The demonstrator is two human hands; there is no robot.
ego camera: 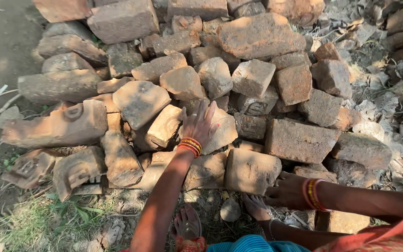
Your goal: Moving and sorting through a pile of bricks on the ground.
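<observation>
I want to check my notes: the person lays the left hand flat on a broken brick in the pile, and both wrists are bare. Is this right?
Not quite. In the head view the left hand does lie flat on a broken brick in the pile, but the wrists are not bare: both carry red and gold bangles, also by the right hand.

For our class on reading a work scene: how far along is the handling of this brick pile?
Done: nothing visibly set aside; the brick pile looks whole. In hand: the left hand lies flat on a pale broken brick, not yet lifted; the right hand rests at the bottom edge of a squarish brick. Left: the rest of the heap.
</observation>
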